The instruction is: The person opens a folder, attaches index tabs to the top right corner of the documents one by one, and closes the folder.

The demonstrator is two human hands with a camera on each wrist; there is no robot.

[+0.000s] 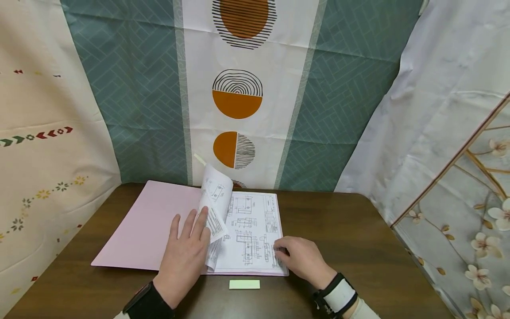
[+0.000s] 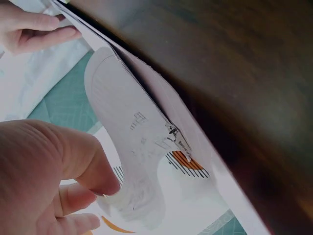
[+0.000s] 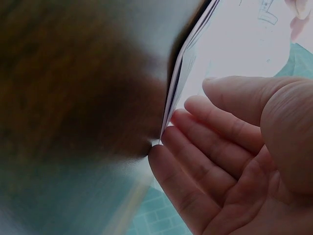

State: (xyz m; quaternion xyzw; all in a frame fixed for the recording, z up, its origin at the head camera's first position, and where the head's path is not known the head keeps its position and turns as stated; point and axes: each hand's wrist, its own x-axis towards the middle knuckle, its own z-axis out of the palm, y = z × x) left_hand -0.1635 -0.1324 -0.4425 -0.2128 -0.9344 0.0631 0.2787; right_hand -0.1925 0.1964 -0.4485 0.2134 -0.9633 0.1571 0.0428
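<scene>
A pink folder lies spread on the table, with printed technical drawings on its right side. One or more sheets stand curled up over the middle of the folder. My left hand rests against the curled sheets, its fingers extended; in the left wrist view the thumb and bent fingertips are beside the curled paper. At the right edge of the drawings is my right hand. Its fingers are loosely bent along the stack's edge, pinching nothing visible.
A pale green strip lies on the brown table in front of the folder. Patterned cloth hangs behind the table. More cloth hangs on the left and right.
</scene>
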